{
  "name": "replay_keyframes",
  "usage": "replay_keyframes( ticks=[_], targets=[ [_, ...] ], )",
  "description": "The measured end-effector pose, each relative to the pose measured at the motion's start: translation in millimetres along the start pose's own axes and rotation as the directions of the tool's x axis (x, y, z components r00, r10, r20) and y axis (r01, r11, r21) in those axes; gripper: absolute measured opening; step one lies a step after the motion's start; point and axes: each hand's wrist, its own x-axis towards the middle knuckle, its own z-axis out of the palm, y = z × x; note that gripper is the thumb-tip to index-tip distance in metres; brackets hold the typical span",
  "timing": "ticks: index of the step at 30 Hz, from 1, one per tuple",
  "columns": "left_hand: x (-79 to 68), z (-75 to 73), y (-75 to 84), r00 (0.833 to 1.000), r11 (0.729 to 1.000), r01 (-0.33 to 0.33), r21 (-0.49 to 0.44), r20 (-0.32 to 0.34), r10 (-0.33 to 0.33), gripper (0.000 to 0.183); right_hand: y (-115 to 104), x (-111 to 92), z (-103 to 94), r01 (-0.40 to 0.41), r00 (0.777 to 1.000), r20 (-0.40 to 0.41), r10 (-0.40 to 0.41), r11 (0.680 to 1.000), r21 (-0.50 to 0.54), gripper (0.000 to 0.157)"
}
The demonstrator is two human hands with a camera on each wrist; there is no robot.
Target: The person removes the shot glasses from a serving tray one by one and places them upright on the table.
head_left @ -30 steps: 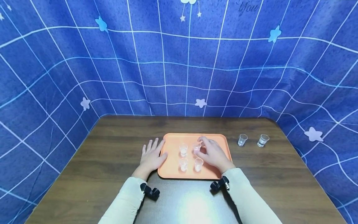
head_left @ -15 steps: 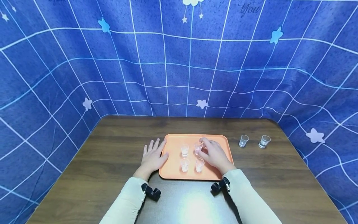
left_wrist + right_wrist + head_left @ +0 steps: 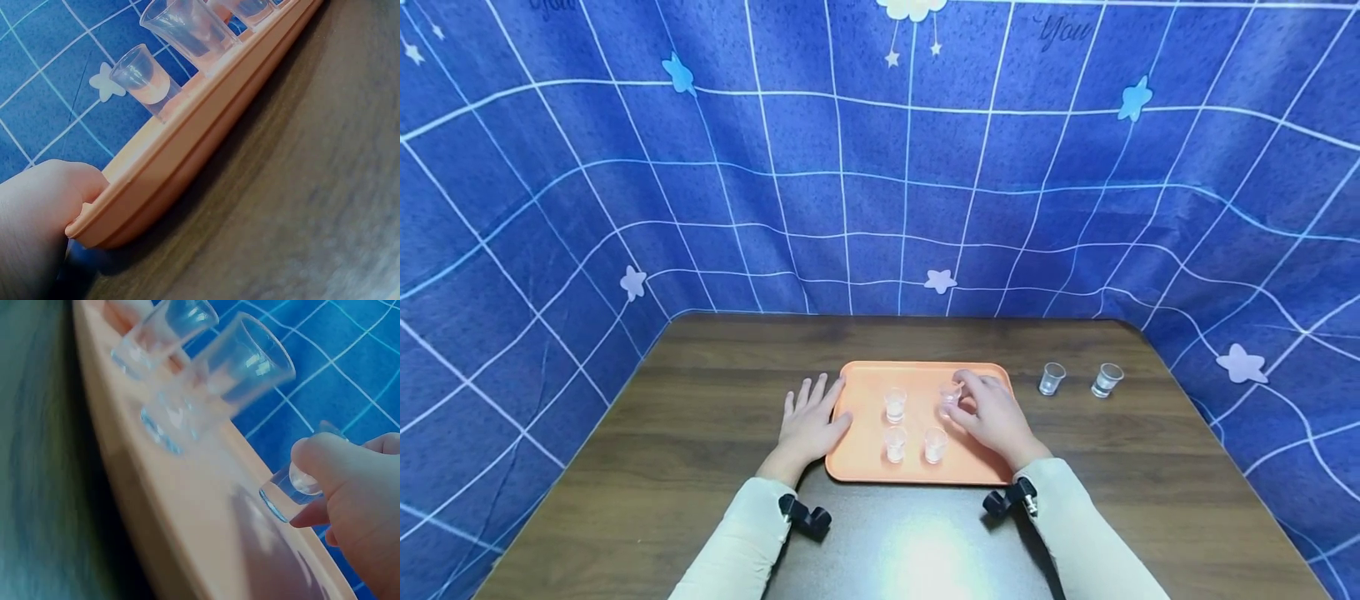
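Observation:
An orange tray (image 3: 865, 471) on the table carries several small clear shot glasses. My right hand (image 3: 996, 418) pinches one shot glass (image 3: 290, 490) between thumb and fingers over the tray's right half, partly covering it; whether its base touches the tray I cannot tell. Left of it stands the back-left shot glass (image 3: 895, 406). In front are the front-left shot glass (image 3: 895, 446) and the front-right shot glass (image 3: 935, 447). At the tray's left edge my left hand (image 3: 808, 427) rests with spread, straight fingers; in the left wrist view its thumb lies over the rim.
Two more shot glasses, a nearer one (image 3: 1052, 379) and a farther-right one (image 3: 1107, 381), stand on the wooden table (image 3: 700, 425) right of the tray. A blue curtain (image 3: 865, 200) with white lines and stars hangs behind and along both sides.
My right hand has moved right with the pinched shot glass, away from the back-left one. The left hand stays at the tray's edge. The other glasses keep their places.

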Motion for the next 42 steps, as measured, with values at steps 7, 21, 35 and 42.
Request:
replay_keyframes(
  ticks=[7,21,35,42],
  targets=[
    [-0.3,0.6,-1.7,1.000,1.000,-0.005,-0.004,-0.010,0.005,0.070,23,-14,-15.8,0.019,0.994,-0.112,-0.020,1.000,-0.007,0.048],
    [-1.0,0.1,0.7,1.000,1.000,0.005,-0.002,-0.004,-0.005,0.069,69,-42,-41.8,0.020,0.936,-0.352,-0.021,1.000,-0.006,0.042],
    [-0.4,-0.1,-16.3,1.000,1.000,-0.003,0.029,0.000,0.003,0.063,99,-66,-66.2,-0.140,0.918,-0.374,0.135,0.990,0.016,0.044],
    [-1.7,1.9,-16.2,1.000,0.999,0.016,0.031,-0.013,-0.015,0.064,119,-80,-79.0,-0.220,0.902,-0.382,0.200,0.975,-0.009,0.044]
  ],
)
